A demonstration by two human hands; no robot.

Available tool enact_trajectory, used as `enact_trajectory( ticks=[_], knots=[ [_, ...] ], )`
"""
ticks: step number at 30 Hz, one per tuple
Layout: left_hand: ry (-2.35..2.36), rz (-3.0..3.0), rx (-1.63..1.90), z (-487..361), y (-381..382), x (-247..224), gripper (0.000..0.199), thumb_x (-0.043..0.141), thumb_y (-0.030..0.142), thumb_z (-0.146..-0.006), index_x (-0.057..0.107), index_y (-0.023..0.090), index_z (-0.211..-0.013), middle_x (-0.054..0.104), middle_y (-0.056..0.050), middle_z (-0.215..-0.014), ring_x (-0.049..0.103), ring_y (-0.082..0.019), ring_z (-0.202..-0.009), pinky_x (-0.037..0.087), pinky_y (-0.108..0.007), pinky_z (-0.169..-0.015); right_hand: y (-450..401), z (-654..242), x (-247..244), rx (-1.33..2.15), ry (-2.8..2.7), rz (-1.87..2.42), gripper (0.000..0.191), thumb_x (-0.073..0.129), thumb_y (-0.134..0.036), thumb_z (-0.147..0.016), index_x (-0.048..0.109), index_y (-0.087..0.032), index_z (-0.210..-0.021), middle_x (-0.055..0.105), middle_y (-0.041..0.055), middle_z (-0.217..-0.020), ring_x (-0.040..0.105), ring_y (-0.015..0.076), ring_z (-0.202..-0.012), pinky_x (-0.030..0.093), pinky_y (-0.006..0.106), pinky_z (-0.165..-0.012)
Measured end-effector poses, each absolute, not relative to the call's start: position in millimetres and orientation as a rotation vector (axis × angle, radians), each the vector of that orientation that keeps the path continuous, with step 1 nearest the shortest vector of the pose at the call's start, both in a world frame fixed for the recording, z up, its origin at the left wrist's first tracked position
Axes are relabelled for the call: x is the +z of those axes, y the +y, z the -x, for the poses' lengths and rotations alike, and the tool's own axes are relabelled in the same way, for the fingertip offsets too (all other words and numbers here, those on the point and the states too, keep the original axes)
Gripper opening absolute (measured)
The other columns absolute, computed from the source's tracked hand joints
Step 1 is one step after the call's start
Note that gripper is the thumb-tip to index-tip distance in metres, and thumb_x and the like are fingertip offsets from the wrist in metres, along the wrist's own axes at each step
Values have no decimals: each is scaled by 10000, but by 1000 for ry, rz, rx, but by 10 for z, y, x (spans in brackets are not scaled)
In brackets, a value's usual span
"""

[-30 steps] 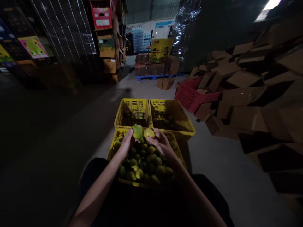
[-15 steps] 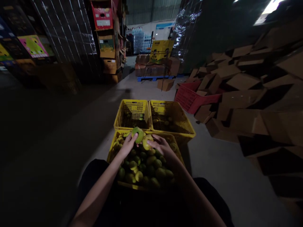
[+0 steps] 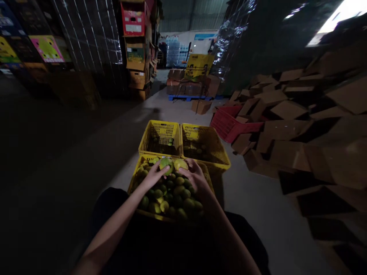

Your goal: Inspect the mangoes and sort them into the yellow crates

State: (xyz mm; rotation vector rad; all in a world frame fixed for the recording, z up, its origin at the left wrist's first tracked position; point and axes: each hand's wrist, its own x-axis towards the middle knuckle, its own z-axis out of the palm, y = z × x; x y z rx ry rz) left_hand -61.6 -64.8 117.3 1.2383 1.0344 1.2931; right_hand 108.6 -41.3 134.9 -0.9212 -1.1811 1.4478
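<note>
My left hand [image 3: 154,175] is closed round a green lemon [image 3: 166,165], its thumb across the near side. Beside it, my right hand [image 3: 194,175] grips a yellow lemon [image 3: 180,164]. Both fruits are held side by side over the far half of a yellow crate [image 3: 160,217], which is heaped with green and yellow lemons [image 3: 179,190]. Behind it, a left yellow crate [image 3: 145,138] has a few green fruits [image 3: 171,142] at its bottom. The right yellow crate [image 3: 220,147] is shadowed inside, with a few dim fruits.
To the right lie a red crate [image 3: 225,124] and a large heap of cardboard boxes [image 3: 289,124]. Stacked cartons [image 3: 136,57] stand ahead on the left. Farther back, a blue pallet [image 3: 186,98] carries wrapped boxes. My knees flank the near crate.
The green lemon in my left hand has lowered slightly, and the yellow one in my right hand has turned and risen a little. The camera view has shifted slightly.
</note>
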Motion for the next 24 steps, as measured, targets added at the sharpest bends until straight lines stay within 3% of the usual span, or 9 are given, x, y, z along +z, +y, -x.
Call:
enact_trajectory(
  ticks=[6,11,14,18,24],
  knots=[
    [1027,-1302,1357,737,-752,1142,438,689,451,-742,637,161,-1066,655,-98,-944,601,-181,-760,480,-256,-542,-574,-1034,1349,1288,-1485,995,466,830,-334,-517,610,-212,-909,712,62,-940,658,259,-882,521,387,-819],
    [1079,-1358,1311,759,-869,1146,472,690,427,-746,606,174,-1136,640,-90,-1027,596,-177,-806,490,-244,-555,-631,-1042,1295,1150,-1534,1096,549,857,-366,-421,560,-214,-857,706,49,-786,669,268,-793,544,380,-706],
    [1107,-1375,1307,718,-949,1248,486,710,421,-726,607,170,-1130,651,-79,-998,597,-176,-787,499,-258,-575,-685,-1063,1317,1101,-1498,1102,602,863,-379,-398,547,-209,-881,701,44,-778,671,252,-771,533,375,-719],
    [1058,-1323,1322,689,-1062,1293,452,724,362,-720,619,165,-1113,654,-63,-964,590,-151,-746,490,-245,-591,-812,-1094,1370,1039,-1517,1044,545,853,-380,-438,556,-212,-863,695,35,-769,657,239,-763,502,378,-740],
    [1063,-1116,1223,755,-1053,996,371,782,308,-650,653,141,-955,648,-40,-852,568,-124,-632,481,-248,-570,-918,-1062,1277,1011,-1670,991,385,831,-331,-468,629,-237,-782,658,3,-694,604,218,-667,485,342,-620]
  ],
)
